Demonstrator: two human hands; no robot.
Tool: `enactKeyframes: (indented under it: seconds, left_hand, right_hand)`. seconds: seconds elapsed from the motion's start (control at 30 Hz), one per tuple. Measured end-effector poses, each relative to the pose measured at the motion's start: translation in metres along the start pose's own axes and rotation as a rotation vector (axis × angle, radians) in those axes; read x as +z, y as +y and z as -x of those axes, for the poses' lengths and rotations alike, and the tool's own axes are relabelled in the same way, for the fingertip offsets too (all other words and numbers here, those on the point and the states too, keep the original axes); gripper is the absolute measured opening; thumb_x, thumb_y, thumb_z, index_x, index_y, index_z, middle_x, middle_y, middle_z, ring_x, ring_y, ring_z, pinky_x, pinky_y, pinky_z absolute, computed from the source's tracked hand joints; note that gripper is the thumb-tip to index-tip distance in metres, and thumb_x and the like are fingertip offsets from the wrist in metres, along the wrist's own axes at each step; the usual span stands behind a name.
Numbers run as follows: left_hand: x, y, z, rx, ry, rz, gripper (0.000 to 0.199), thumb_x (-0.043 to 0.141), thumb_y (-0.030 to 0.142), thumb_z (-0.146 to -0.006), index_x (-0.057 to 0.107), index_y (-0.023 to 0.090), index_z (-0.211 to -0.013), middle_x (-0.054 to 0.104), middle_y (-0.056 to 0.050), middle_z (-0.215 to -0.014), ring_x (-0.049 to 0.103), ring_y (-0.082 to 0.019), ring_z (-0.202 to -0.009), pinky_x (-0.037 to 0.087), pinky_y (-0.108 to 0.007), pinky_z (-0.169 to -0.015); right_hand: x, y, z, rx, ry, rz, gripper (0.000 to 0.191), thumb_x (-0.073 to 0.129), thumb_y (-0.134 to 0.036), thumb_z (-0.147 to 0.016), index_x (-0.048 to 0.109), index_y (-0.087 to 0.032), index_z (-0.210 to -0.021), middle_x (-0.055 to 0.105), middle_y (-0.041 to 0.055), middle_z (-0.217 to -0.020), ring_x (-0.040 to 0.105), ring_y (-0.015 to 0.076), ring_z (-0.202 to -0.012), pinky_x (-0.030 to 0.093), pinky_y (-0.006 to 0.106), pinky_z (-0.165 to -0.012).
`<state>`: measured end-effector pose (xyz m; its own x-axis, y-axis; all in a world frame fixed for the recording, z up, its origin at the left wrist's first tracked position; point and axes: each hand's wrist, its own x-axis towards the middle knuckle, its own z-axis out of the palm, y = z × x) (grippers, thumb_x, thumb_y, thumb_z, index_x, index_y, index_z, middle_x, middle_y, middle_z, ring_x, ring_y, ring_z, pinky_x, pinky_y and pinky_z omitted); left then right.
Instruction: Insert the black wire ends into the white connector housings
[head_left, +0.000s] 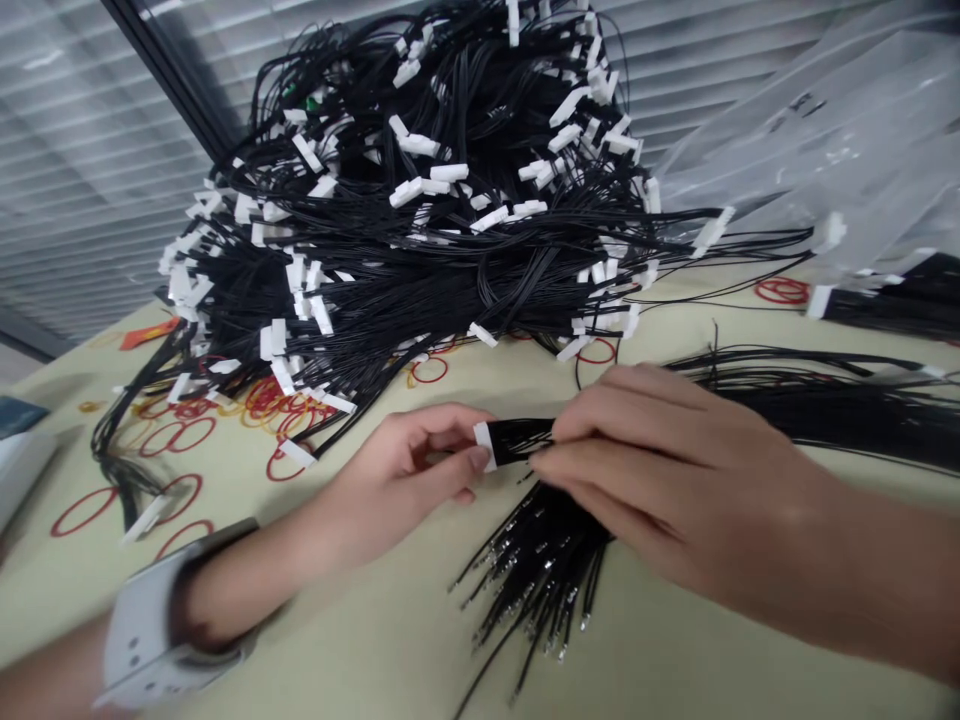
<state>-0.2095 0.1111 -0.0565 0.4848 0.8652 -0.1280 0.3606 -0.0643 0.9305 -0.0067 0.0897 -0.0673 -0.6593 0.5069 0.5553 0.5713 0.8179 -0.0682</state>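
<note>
Between thumb and fingers, my left hand (424, 465) pinches a white plug connector (486, 446). Black wires (521, 438) run from the connector's right side toward my right hand (652, 470). That hand is closed, its thumb and fingertips pressed together on the black wires just right of the connector; whether it holds one wire or several is hidden. Below it, a bundle of loose black wires (544, 560) fans out on the table, with small shiny metal terminals at the ends.
A large heap of black wire harnesses (442, 240) with white connectors fills the back. Red and yellow rubber bands (277, 405) lie in front of it. More black wires (862, 405) stretch along the right, below a clear plastic bag (832, 150). A window with blinds stands behind.
</note>
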Motion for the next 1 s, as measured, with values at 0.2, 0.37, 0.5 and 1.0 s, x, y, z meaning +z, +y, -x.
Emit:
enactKeyframes:
  seconds: [0.2, 0.37, 0.5, 1.0]
  left_hand:
    - [-0.002, 0.0, 0.0, -0.025, -0.03, 0.045, 0.013, 0.052, 0.019, -0.082, 0.061, 0.015, -0.09, 0.053, 0.003, -0.068, 0.047, -0.007, -0.059, 0.043, -0.017, -0.056]
    - [-0.004, -0.001, -0.001, -0.002, -0.054, 0.044, 0.011, 0.051, 0.018, -0.084, 0.06, 0.015, -0.089, 0.051, 0.003, -0.07, 0.046, -0.007, -0.061, 0.043, -0.015, -0.058]
    - [-0.005, -0.002, -0.001, -0.016, -0.063, 0.087, 0.01, 0.052, 0.02, -0.083, 0.06, 0.016, -0.087, 0.054, 0.001, -0.076, 0.048, -0.007, -0.066, 0.043, -0.015, -0.059]
    - [-0.005, -0.003, -0.001, -0.048, -0.041, 0.122, 0.009, 0.052, 0.022, -0.083, 0.059, 0.017, -0.088, 0.05, 0.004, -0.067, 0.045, -0.008, -0.061, 0.039, -0.016, -0.056]
  right_hand:
    - [-0.003, 0.003, 0.001, 0.0, -0.365, -0.153, 0.011, 0.053, -0.008, -0.075, 0.052, -0.018, -0.069, 0.05, 0.0017, -0.07, 0.045, 0.0151, -0.07, 0.039, 0.031, -0.066]
    - [-0.014, 0.006, -0.004, 0.129, -0.361, -0.259, 0.015, 0.048, -0.007, -0.077, 0.05, -0.018, -0.067, 0.052, -0.0009, -0.068, 0.047, 0.0113, -0.063, 0.037, 0.026, -0.055]
    - [-0.016, 0.009, -0.006, 0.204, -0.257, -0.294, 0.013, 0.05, -0.014, -0.081, 0.058, -0.024, -0.079, 0.058, -0.006, -0.072, 0.052, 0.008, -0.065, 0.038, 0.024, -0.062]
    - [0.004, -0.002, -0.008, 0.342, -0.043, -0.418, 0.012, 0.053, -0.01, -0.078, 0.06, -0.019, -0.076, 0.057, -0.0036, -0.072, 0.051, 0.0059, -0.065, 0.038, 0.019, -0.063]
